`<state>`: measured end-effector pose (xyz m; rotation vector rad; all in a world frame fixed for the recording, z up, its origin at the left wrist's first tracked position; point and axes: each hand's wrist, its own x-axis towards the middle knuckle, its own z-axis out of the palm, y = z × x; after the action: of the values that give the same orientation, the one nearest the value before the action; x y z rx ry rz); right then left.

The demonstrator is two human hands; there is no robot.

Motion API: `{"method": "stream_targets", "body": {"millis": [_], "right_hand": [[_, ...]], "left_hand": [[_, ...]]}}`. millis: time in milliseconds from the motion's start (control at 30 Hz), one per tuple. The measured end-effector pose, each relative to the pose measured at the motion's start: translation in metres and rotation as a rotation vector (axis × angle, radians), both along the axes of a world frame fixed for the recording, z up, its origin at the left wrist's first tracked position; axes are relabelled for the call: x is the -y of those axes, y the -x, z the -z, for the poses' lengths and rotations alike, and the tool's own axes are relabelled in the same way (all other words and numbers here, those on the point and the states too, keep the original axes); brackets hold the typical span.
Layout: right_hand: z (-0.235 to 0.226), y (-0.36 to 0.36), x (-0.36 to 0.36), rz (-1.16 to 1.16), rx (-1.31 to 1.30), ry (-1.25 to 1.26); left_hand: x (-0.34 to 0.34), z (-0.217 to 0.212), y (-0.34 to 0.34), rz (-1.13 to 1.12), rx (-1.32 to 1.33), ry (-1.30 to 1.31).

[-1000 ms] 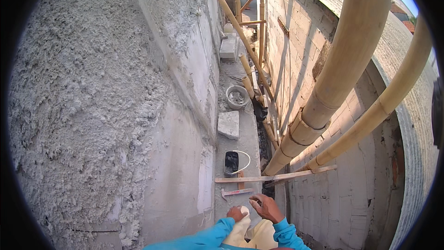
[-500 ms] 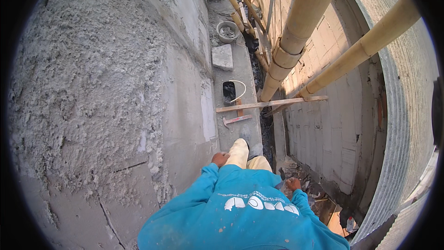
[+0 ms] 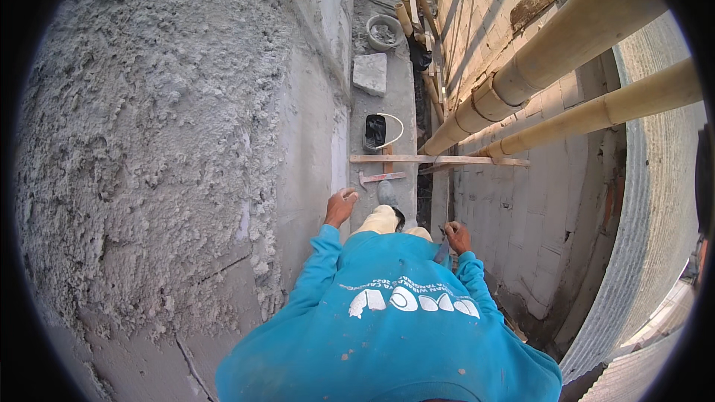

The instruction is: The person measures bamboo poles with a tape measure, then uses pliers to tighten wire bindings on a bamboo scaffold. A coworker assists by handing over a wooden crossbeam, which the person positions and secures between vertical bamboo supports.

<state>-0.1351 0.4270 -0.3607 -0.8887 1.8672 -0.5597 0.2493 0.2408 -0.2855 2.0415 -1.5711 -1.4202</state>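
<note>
Fingers (image 3: 348, 194) loosely parted on the left hand (image 3: 340, 208) — right hand (image 3: 457, 238) clasps a half-hidden tool (image 3: 444, 251).

From where I stand, the person's left hand (image 3: 341, 207) reaches forward, its fingers loosely bent, with the left forearm (image 3: 325, 235) angled up behind it. The right hand (image 3: 458, 237) sits lower and nearer the body, its fingers curled in, the right arm (image 3: 474, 278) bent close to the torso (image 3: 387, 342).

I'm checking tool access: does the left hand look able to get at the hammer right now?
Probably yes: nothing visible stands between the left hand and the hammer, though the wooden strip crosses over its handle.
</note>
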Motion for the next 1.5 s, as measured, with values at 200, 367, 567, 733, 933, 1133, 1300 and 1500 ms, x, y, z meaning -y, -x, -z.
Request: {"method": "stream_targets", "body": {"millis": [200,367,567,733,933,1133,1300,1500], "right_hand": [[-0.063,-0.01,0.13,0.068,0.058,0.19],[-0.146,-0.043,0.218,0.035,0.185,0.294],[-0.202,-0.088,0.347,-0.118,0.248,0.428],[-0.177,-0.124,0.471,-0.228,0.335,0.457],[-0.08,-0.156,0.618,-0.066,0.566,0.213],[0.044,-0.128,0.75,0.156,0.527,0.029],[0.114,-0.082,0.839,0.274,0.469,-0.169],[0.138,-0.069,0.968,0.256,0.511,-0.154]], "left_hand": [[0.066,-0.061,-0.012,-0.13,-0.082,0.173],[0.065,-0.074,-0.016,-0.056,-0.06,0.145],[0.067,-0.081,-0.014,-0.107,-0.103,0.139],[0.069,-0.087,-0.015,-0.109,-0.106,0.173],[0.081,-0.088,-0.012,-0.221,-0.158,0.09],[0.268,-0.164,0.048,-0.33,-0.348,0.054],[0.532,-0.285,0.097,0.162,0.021,1.027],[0.725,-0.258,0.102,-0.089,0.752,1.419]]}}
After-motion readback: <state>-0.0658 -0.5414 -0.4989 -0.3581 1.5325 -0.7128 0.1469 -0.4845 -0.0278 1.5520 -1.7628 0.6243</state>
